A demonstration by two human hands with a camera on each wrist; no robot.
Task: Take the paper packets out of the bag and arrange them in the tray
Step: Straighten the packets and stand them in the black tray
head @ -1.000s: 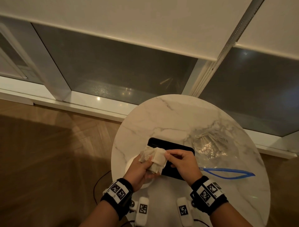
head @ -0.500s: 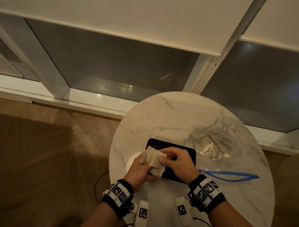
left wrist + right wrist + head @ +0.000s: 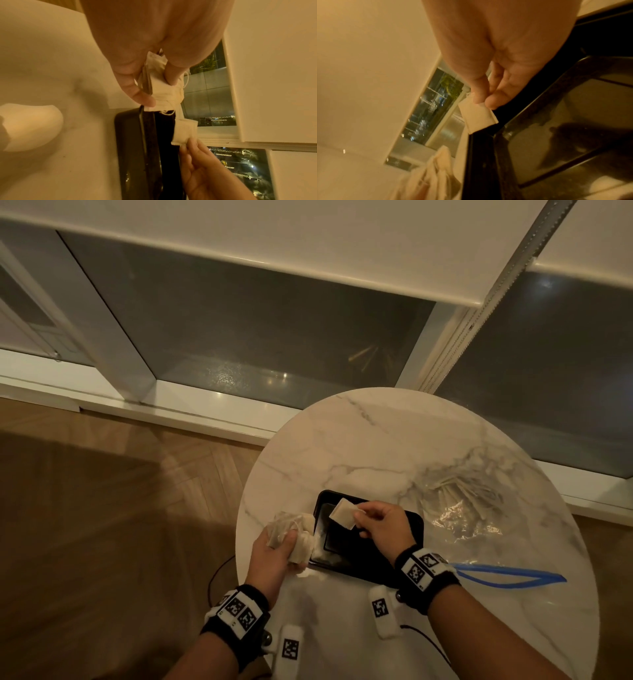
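Note:
A black tray (image 3: 409,534) (image 3: 135,148) (image 3: 488,155) lies on the round marble table (image 3: 376,446). My left hand (image 3: 274,546) (image 3: 152,83) grips a bundle of several cream paper packets (image 3: 294,534) (image 3: 163,89) (image 3: 435,175) just left of the tray. My right hand (image 3: 376,523) (image 3: 485,100) pinches a single packet (image 3: 344,513) (image 3: 184,132) (image 3: 476,117) by its edge, held above the tray's far left corner. The clear plastic bag (image 3: 466,501) with a blue zip strip (image 3: 507,573) lies to the tray's right, more packets showing inside it.
The table's edge runs close to the left of my left hand, with wooden floor (image 3: 102,508) beyond. A window and white sill (image 3: 205,409) stand behind the table. A dark cable (image 3: 219,573) hangs below the table's left side.
My right hand has pulled one packet away from the bundle and carried it right and forward over the tray. The left hand with the bundle has stayed at the tray's left edge.

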